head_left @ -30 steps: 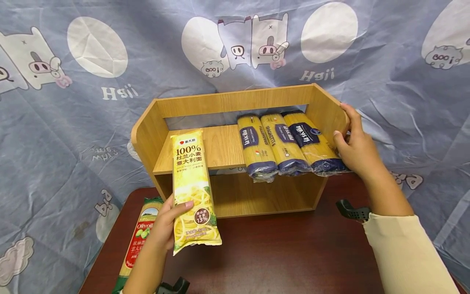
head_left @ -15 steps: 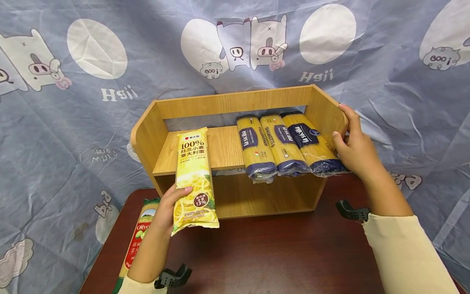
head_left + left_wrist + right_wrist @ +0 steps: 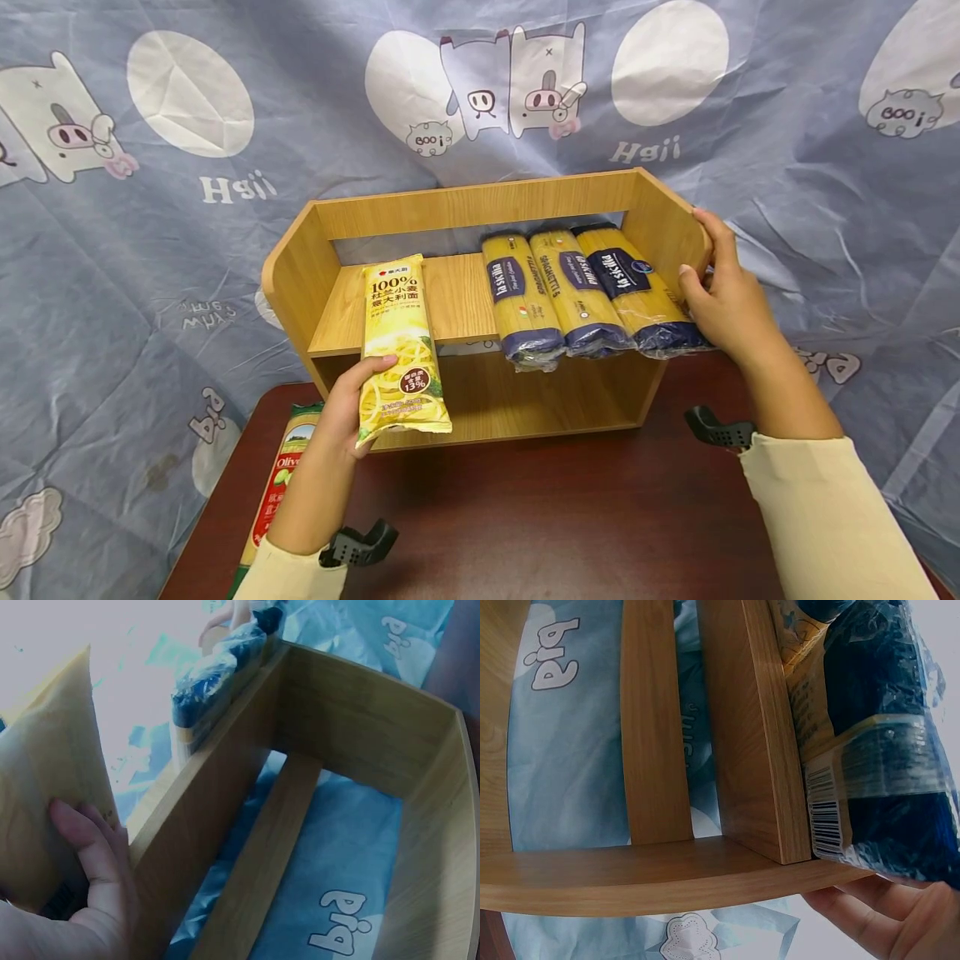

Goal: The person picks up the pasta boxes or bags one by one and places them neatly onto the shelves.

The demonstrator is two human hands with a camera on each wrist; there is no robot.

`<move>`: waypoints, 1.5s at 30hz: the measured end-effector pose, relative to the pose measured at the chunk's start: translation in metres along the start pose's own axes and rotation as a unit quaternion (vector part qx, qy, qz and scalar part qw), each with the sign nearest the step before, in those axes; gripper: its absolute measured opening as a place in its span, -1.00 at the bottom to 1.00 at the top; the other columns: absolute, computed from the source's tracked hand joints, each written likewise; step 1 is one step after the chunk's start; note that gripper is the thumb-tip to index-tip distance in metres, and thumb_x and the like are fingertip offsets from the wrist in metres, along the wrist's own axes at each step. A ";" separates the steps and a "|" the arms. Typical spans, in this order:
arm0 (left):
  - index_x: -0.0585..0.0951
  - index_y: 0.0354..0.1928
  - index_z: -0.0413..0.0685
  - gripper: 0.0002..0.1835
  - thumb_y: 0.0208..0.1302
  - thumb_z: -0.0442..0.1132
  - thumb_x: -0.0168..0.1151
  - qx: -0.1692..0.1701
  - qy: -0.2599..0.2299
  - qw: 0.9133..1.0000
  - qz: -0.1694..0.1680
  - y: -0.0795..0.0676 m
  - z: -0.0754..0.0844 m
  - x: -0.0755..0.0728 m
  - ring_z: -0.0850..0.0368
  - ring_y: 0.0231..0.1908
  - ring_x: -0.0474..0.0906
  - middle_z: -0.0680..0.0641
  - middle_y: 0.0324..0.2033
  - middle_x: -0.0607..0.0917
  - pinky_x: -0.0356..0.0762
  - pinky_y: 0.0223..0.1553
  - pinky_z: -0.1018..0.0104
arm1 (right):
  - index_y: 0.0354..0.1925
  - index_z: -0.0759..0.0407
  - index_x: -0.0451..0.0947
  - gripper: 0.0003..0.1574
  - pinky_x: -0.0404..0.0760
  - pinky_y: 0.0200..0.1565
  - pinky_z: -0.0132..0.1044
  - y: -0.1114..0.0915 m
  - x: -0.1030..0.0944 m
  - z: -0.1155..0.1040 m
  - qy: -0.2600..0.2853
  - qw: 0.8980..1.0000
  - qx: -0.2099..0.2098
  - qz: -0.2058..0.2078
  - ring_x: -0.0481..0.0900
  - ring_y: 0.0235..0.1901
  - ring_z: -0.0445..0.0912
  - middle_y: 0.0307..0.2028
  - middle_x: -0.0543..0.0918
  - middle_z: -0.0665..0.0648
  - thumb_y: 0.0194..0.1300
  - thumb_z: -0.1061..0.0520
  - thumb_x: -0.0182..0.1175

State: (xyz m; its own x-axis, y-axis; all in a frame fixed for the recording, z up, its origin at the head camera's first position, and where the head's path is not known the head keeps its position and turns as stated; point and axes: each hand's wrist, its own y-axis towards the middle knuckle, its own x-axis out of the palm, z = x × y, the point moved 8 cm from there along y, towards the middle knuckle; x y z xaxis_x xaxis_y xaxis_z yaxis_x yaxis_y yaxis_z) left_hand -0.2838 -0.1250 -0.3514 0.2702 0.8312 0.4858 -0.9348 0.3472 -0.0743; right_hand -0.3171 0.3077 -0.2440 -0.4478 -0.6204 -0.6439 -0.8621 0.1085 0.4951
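My left hand (image 3: 351, 404) grips the lower part of a yellow spaghetti packet (image 3: 397, 333), thumb across its front. The packet leans upright before the left half of a wooden shelf (image 3: 480, 433), its top over the upper board. Close by in the left wrist view, the packet (image 3: 45, 765) shows beside the board's edge. My right hand (image 3: 727, 292) holds the shelf's right side panel (image 3: 667, 221), thumb on the near edge. Next to that hand lie three spaghetti packs with dark blue labels: one on the left (image 3: 517, 292), one in the middle (image 3: 577, 287) and one on the right (image 3: 630, 283).
A red and green pasta packet (image 3: 281, 475) lies on the dark red table (image 3: 555, 517), partly behind my left forearm. The three packs' ends jut past the upper board's front edge. A patterned blue cloth (image 3: 300, 92) hangs behind the shelf.
My left hand has carried the yellow spaghetti packet up and slightly right, nearer the upper board. My right hand stays on the side panel, and the three packs lie as before.
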 end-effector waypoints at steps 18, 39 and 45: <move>0.32 0.21 -0.03 -0.71 0.59 -0.11 -0.13 0.033 0.025 0.999 0.001 -0.038 -0.011 0.006 0.17 -0.20 0.69 0.07 -0.12 0.70 0.68 -0.16 0.29 | 0.57 -0.43 -0.19 -0.14 0.46 0.01 0.39 0.000 0.001 -0.001 0.003 1.000 0.002 0.000 0.49 0.16 0.54 0.17 0.43 0.72 0.51 0.03 -0.07; 0.18 0.44 -0.07 -0.52 0.60 -0.17 -0.03 0.081 0.084 0.993 0.026 -0.056 -0.009 0.012 0.11 -0.06 0.71 0.00 0.04 0.66 0.71 0.00 0.11 | 0.57 -0.42 -0.20 -0.15 0.43 0.00 0.41 0.002 0.002 0.000 -0.006 1.000 0.003 0.000 0.49 0.13 0.56 0.15 0.45 0.72 0.51 0.01 -0.08; 0.22 0.43 -0.05 -0.53 0.58 -0.18 0.00 0.073 0.084 0.993 0.034 -0.052 -0.010 0.012 0.09 -0.11 0.70 -0.01 0.02 0.67 0.72 -0.02 0.14 | 0.57 -0.41 -0.20 -0.15 0.42 0.03 0.42 0.001 0.002 0.000 -0.006 1.000 0.007 -0.003 0.48 0.15 0.56 0.16 0.44 0.72 0.51 0.01 -0.08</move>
State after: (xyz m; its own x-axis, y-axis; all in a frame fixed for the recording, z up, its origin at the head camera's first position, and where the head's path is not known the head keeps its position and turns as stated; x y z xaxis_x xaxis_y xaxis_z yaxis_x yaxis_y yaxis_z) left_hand -0.2298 -0.1283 -0.3503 0.2285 0.9152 0.3318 -0.9723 0.2316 0.0307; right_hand -0.3189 0.3066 -0.2441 -0.4456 -0.6118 -0.6535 -0.8676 0.1154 0.4836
